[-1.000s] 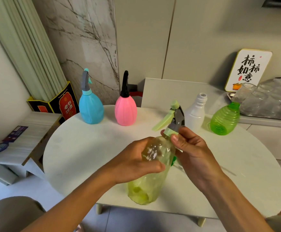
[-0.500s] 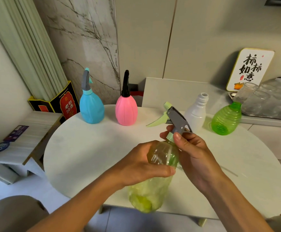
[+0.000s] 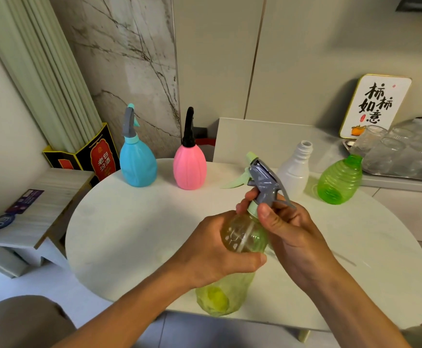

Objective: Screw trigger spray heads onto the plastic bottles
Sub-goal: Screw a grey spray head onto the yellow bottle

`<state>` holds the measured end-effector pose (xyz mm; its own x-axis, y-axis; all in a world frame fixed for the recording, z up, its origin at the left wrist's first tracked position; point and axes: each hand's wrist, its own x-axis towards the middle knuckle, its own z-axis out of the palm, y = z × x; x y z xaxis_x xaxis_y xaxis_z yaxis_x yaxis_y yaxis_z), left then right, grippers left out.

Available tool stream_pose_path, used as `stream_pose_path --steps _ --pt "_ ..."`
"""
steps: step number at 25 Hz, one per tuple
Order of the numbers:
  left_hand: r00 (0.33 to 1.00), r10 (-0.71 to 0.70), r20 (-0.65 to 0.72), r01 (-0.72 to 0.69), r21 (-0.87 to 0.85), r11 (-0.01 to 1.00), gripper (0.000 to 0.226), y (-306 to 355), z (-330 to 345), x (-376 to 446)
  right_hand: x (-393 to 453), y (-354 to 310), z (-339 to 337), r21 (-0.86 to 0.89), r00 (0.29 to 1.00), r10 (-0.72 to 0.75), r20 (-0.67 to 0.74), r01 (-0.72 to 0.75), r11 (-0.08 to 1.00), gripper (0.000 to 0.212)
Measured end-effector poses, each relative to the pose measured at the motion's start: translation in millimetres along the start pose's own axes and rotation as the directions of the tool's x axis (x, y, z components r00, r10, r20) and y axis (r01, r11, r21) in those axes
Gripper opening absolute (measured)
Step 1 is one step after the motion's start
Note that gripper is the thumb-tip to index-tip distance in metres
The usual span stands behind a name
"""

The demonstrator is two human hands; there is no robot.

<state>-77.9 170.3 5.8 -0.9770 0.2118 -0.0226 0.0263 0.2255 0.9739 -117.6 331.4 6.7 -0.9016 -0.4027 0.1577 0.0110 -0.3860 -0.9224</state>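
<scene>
A clear yellow-green bottle [image 3: 240, 242] is held tilted over the near edge of the round white table [image 3: 134, 227]. My left hand [image 3: 212, 249] grips its body. On the bottle's neck sits a grey and light-green trigger spray head [image 3: 262, 182], its lever pointing left. My right hand [image 3: 287, 229] pinches the light-green collar under that head between thumb and fingers. At the back right stand a white bottle [image 3: 295, 172] and a green ribbed bottle [image 3: 340, 179], both without heads.
A blue bottle [image 3: 137, 164] and a pink bottle [image 3: 190, 167] with spray heads on stand at the table's back left. A tray of glass cups [image 3: 403, 149] and a sign [image 3: 375, 106] sit on the counter at right. A low shelf [image 3: 29, 217] is at left.
The spray head has turned on the neck: its lever swung from pointing up and away round to the left. My right hand has shifted its grip on the collar. The bottle has risen slightly.
</scene>
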Motion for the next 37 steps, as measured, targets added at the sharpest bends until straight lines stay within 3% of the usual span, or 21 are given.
stream_pose_path --steps 3,5,7,9,11,13,17,21,26,28,31,33,37 --pt "0.990 0.023 -0.142 -0.008 0.108 0.994 0.053 -2 8 3 -1 4 2 -0.111 0.995 -0.042 -0.095 0.031 0.993 0.037" --pt "0.988 0.014 -0.154 0.004 0.120 0.993 0.058 -2 9 5 -2 5 2 -0.153 0.994 -0.058 -0.094 0.043 0.987 0.025" --pt "0.998 0.005 -0.057 0.000 0.084 0.996 0.048 -1 5 5 -4 0 -1 -0.073 0.998 -0.005 0.056 0.009 0.997 0.028" --pt "0.991 -0.007 0.132 0.009 -0.014 1.000 0.038 4 -2 4 -3 -7 -5 -0.017 0.980 0.050 0.192 -0.047 0.999 0.038" --pt "0.957 -0.017 0.291 0.049 -0.105 0.993 0.041 7 -8 3 -1 -6 -8 -0.015 0.968 0.083 0.238 -0.082 0.997 0.042" --pt "0.949 -0.045 0.313 0.092 -0.136 0.986 0.044 6 -10 5 1 0 -5 -0.005 0.972 0.087 0.216 -0.088 0.996 0.043" --pt "0.976 -0.058 0.211 0.099 -0.188 0.977 0.042 0 -4 6 1 5 2 -0.035 0.997 0.025 0.076 -0.023 0.999 0.043" --pt "0.988 -0.047 0.144 0.069 -0.155 0.985 0.035 -2 1 8 -1 4 3 -0.107 0.999 -0.031 0.033 0.035 0.994 0.031" --pt "0.993 0.011 0.119 -0.013 0.011 1.000 0.072 0 -7 13 1 -8 -3 -0.212 0.982 -0.162 -0.094 0.139 0.967 0.026" --pt "0.998 0.056 0.010 -0.057 0.061 0.997 0.074 -2 -7 15 1 -10 -5 -0.250 0.990 -0.128 -0.058 0.109 0.962 0.035" --pt "0.982 0.061 -0.177 -0.055 0.038 0.998 0.076 -8 -9 20 -2 -1 -2 -0.386 0.999 0.036 0.039 -0.018 0.922 0.051" --pt "0.975 0.061 -0.216 -0.055 0.033 0.998 0.075 -11 -10 22 -3 5 3 -0.462 0.995 0.102 0.000 -0.091 0.882 0.062" --pt "0.973 0.087 -0.213 -0.089 0.000 0.996 0.087 -11 -10 23 13 6 15 -0.676 0.985 0.010 -0.171 -0.125 0.726 0.060"
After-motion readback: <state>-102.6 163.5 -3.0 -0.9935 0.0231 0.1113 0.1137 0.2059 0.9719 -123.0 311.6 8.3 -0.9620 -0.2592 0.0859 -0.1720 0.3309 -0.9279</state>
